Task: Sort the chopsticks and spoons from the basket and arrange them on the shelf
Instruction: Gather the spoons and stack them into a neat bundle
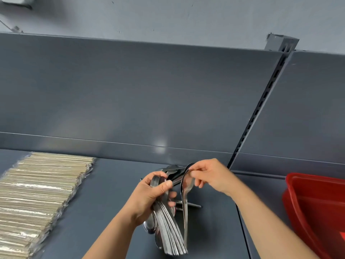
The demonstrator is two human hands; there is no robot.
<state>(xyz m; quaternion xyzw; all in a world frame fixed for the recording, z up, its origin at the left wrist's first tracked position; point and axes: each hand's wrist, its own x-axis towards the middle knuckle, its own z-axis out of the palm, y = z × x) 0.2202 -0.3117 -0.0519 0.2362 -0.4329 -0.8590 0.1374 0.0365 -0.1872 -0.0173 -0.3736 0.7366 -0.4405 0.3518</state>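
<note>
My left hand grips a stacked bundle of steel spoons above the dark grey shelf, handles fanned toward me. My right hand pinches the bowl of a single spoon next to the top of the bundle; its handle hangs down. A few more spoons lie on the shelf under my hands, partly hidden. Wrapped wooden chopsticks lie in a wide row at the left of the shelf. The red basket stands at the right, and what shows of its inside looks bare.
The shelf's grey back panel rises behind my hands. A slotted upright runs diagonally at the right. A seam between shelf boards passes under my right forearm.
</note>
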